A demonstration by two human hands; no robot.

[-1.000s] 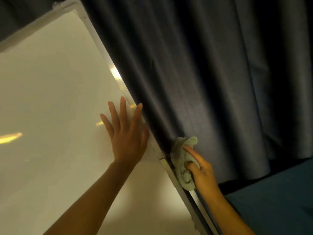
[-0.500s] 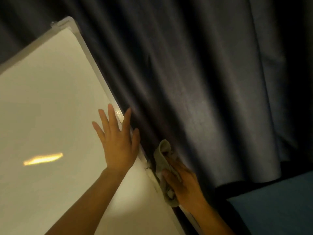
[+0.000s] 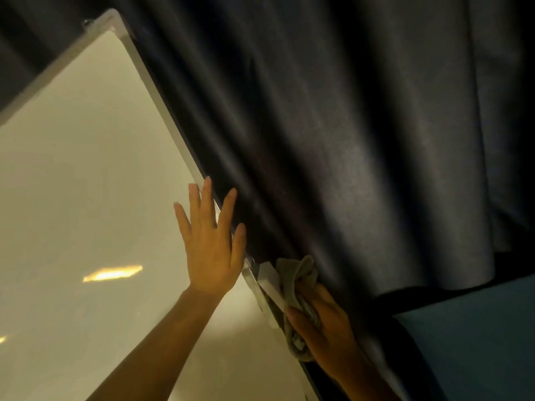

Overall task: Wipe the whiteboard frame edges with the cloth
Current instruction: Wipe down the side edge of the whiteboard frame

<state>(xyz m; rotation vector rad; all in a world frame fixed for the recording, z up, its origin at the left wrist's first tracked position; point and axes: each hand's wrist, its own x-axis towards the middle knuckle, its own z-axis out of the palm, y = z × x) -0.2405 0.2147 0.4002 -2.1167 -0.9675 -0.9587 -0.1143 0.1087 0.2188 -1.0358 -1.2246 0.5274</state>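
Along the right frame edge [image 3: 162, 91] of the whiteboard [image 3: 86, 183], the cloth [image 3: 295, 287] is clenched in the right hand [image 3: 324, 328] and pressed against the rail. The left hand [image 3: 212, 244] is laid flat, fingers spread, grasping nothing. The curtain [image 3: 347, 140] hangs just beside the edge.

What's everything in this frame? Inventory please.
whiteboard: 1, white, fills the left half, tilted in view
whiteboard frame: 1, silver, right edge runs diagonally from the top corner down to the bottom right
curtain: 1, dark grey, pleated, behind the board
cloth: 1, grey-green, bunched against the frame's right edge
blue surface: 1, bottom right
light reflection: 1, yellow, on the board
left hand: open, flat on the board near the frame
right hand: grip closed on the cloth
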